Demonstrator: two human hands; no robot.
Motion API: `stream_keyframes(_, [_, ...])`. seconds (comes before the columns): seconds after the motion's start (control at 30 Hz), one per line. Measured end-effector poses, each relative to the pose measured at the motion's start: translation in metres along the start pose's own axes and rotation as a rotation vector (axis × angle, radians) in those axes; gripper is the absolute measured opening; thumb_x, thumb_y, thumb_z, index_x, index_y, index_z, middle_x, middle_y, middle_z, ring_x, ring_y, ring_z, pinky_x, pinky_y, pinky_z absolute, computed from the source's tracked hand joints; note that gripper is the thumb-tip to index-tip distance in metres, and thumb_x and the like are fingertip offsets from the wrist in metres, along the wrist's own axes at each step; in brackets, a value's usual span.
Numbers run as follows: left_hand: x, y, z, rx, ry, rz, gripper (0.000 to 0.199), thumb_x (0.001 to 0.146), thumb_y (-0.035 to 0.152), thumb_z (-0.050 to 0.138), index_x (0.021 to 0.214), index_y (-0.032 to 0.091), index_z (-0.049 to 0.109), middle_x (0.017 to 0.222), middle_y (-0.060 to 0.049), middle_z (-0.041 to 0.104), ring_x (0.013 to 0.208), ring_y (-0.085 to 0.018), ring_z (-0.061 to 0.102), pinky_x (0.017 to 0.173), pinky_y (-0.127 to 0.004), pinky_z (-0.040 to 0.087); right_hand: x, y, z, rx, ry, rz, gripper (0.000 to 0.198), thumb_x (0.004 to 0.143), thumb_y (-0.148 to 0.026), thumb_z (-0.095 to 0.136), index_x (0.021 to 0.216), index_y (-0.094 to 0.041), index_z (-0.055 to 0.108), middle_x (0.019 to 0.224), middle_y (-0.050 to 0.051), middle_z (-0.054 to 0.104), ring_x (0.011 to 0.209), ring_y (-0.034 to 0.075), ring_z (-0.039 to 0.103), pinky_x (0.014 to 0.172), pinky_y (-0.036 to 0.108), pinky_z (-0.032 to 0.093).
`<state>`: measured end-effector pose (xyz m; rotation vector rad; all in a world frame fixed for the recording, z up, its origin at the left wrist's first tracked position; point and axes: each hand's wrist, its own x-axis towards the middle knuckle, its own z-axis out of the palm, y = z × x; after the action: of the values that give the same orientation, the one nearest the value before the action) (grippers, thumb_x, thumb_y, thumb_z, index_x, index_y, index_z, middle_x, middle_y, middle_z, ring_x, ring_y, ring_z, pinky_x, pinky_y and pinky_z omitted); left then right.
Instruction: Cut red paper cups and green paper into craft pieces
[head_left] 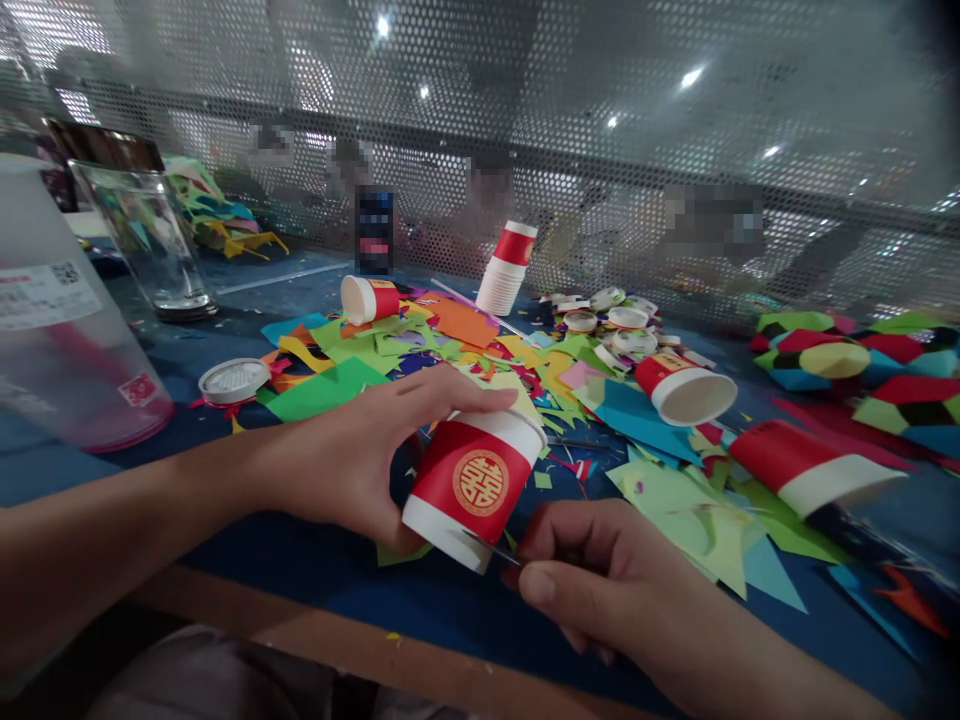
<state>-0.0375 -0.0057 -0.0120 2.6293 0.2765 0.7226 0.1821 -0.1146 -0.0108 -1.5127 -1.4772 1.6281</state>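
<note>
My left hand [360,450] is wrapped around a red and white paper cup [487,475] with a gold emblem, the thumb along its rim. The cup is tilted, its base toward me. In my closed right hand [592,575] is a thin metal-bladed tool [499,548]. Its blade meets the white band near the cup's base; whether it has pierced the paper I cannot tell. My fingers cover the tool's handle.
Coloured paper scraps [345,385] spread behind my hands. A cup stack [504,280] leans beyond them; loose cups [679,388] lie on their sides. A glass bottle [154,235] and a frosted plastic cup [67,350] stand left. A perforated metal screen [585,110] borders the back.
</note>
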Motion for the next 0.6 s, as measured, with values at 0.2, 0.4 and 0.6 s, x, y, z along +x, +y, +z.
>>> stream_keyframes(0.2, [0.0005,0.0007,0.0010,0.011,0.004,0.003,0.101,0.061,0.027,0.082,0.145,0.038,0.027,0.139,-0.005,0.049,0.123,-0.032,0.051,0.106,-0.048,0.043,0.0024,-0.0009,0.0012,0.057,-0.008,-0.012,0.044,0.071,-0.057,0.075,0.064,-0.019,0.053,0.052,-0.008,0.043,0.047,0.007,0.035,0.043,0.020,0.025])
stream_keyframes(0.4, [0.0007,0.0027,0.0000,0.014,-0.020,0.005,0.099,0.063,0.030,0.081,0.144,0.041,0.025,0.138,-0.004,0.050,0.122,-0.032,0.051,0.107,-0.049,0.043,-0.0008,-0.0035,0.0033,-0.019,0.032,-0.046,0.043,0.073,-0.056,0.073,0.063,-0.019,0.053,0.054,-0.006,0.045,0.050,0.008,0.034,0.045,0.023,0.022])
stream_keyframes(0.6, [-0.0009,0.0029,0.0018,0.024,-0.032,-0.035,0.110,0.055,0.026,0.084,0.146,0.041,0.023,0.139,-0.004,0.049,0.123,-0.032,0.051,0.108,-0.048,0.043,-0.0007,-0.0019,0.0036,-0.054,0.020,-0.027,0.038,0.074,-0.050,0.071,0.061,-0.020,0.051,0.054,-0.006,0.043,0.051,0.008,0.034,0.047,0.023,0.024])
